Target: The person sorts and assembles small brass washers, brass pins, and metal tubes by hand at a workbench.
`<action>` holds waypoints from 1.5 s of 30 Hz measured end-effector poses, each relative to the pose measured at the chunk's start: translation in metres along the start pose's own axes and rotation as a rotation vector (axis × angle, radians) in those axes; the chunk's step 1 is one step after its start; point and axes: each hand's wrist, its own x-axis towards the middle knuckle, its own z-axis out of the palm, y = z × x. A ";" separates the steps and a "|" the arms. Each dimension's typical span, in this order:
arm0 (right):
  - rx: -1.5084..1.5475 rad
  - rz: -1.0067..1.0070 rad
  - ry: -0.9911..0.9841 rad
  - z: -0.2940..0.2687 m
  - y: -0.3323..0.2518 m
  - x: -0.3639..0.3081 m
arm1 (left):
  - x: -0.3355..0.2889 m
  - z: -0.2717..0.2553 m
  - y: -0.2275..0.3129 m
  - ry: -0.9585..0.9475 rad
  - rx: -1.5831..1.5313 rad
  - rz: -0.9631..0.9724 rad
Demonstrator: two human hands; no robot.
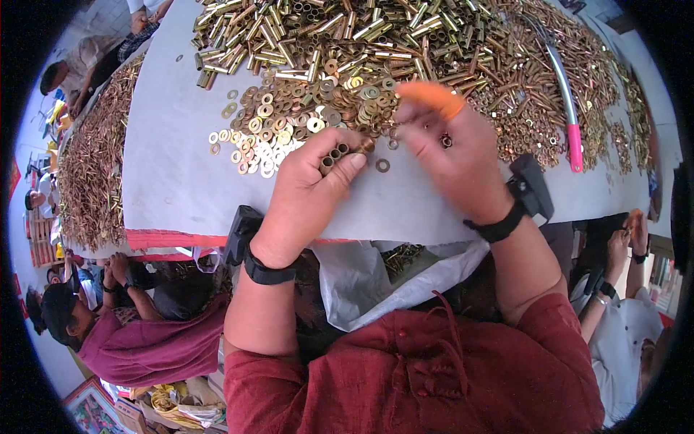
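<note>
My left hand [307, 184] is closed around several short brass-coloured metal sleeves [334, 158], their open ends facing me. Coppery round pieces [366, 145] show at its fingertips, too small to name surely. To its right, my right hand [466, 166] hovers over the table's parts, thumb and fingers smeared by motion. An orange finger cover [431, 98] sits on one of its fingers. A small nut [447, 140] shows beside the palm; whether it is held, I cannot tell. Flat washers [271, 130] lie piled beyond my left hand, and one loose washer [382, 166] lies between the hands.
Metal sleeves [311, 36] are heaped at the far side, bolts and nuts [499, 87] at right. A curved metal tool with a pink handle [575, 148] lies there. A white sack [361, 286] hangs below the table edge. Other people [144, 340] sit at left and right.
</note>
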 end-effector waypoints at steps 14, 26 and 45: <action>-0.675 -0.211 -0.202 -0.002 0.018 -0.011 | 0.002 -0.003 -0.003 0.004 -0.029 -0.014; -0.739 -0.217 -0.196 -0.009 0.018 -0.009 | 0.002 -0.004 -0.004 -0.036 0.090 0.065; -0.841 -0.262 -0.216 -0.010 0.017 -0.010 | 0.003 -0.003 -0.007 -0.028 0.184 0.096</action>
